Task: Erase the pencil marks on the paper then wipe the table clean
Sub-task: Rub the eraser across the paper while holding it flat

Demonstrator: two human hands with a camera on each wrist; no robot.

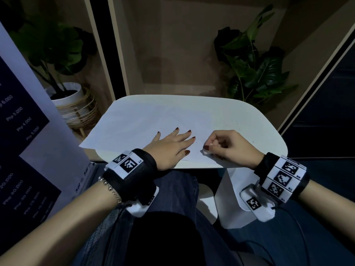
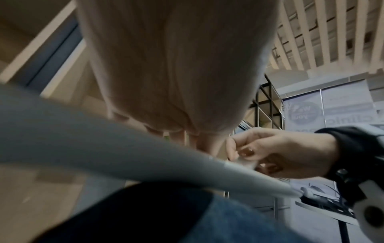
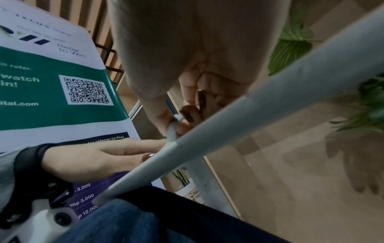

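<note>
Erasing is in hand: the left hand [image 1: 171, 148] lies flat, fingers spread, pinning the paper [image 1: 138, 123] on the bench [image 1: 249, 120]. At its 3 o'clock, the right hand [image 1: 228, 146] pinches a small white eraser [image 1: 206, 152] against the sheet's near edge. Next probably calls for short, firm rubbing strokes.
</note>
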